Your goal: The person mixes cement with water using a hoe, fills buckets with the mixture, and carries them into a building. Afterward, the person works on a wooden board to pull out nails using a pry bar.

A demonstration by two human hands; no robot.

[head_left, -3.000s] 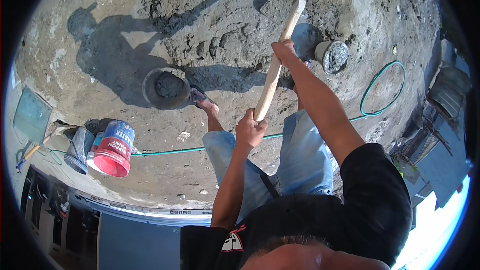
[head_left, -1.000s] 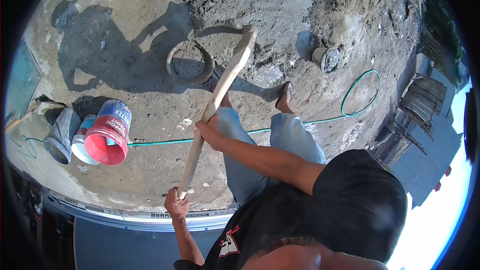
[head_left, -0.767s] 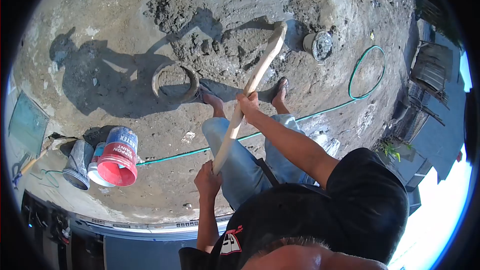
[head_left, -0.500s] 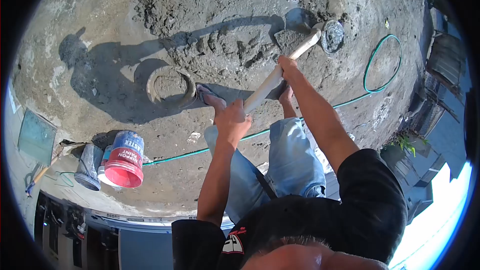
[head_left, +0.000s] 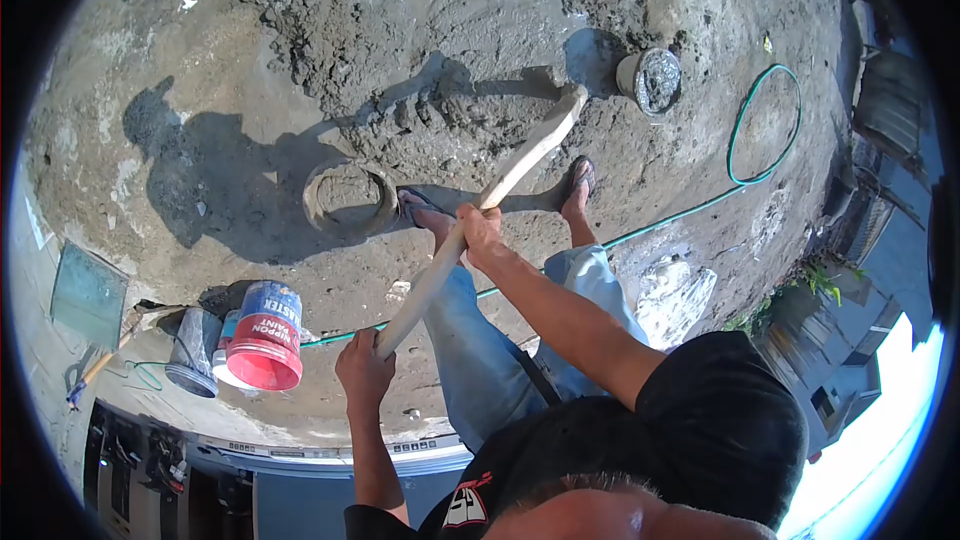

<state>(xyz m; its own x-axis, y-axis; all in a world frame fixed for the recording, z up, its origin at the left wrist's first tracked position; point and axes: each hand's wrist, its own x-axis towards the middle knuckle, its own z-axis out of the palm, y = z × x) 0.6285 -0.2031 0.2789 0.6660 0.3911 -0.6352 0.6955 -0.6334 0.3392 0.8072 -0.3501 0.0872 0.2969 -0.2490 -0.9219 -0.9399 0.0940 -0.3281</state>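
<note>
Both hands clenched on wood, a person in a black T-shirt (head_left: 720,430) and jeans (head_left: 465,360) stands, feet apart, on sunlit ground (head_left: 350,285), working over wet cement (head_left: 450,5). The left hand (head_left: 365,370) is wrapped around the near end of a long wooden handle (head_left: 530,153), out beside the left leg; the right hand (head_left: 481,228) grasps it around midway, the forearm slanting across the legs. The handle reaches forward of both hands — its long axis a diagonal from the left hand out to the right — and its far end is at the near edge of the cement. The right hand is the nearer to that end; any blade there cannot be made out. Just right of the far end sits a small bucket (head_left: 628,75) of gray mix; a round tub (head_left: 388,202) is just beside the left foot. A green hose (head_left: 740,182) loops toward the ground's right edge — a red-and-blue paint bucket (head_left: 270,325) is near its lower left.
</note>
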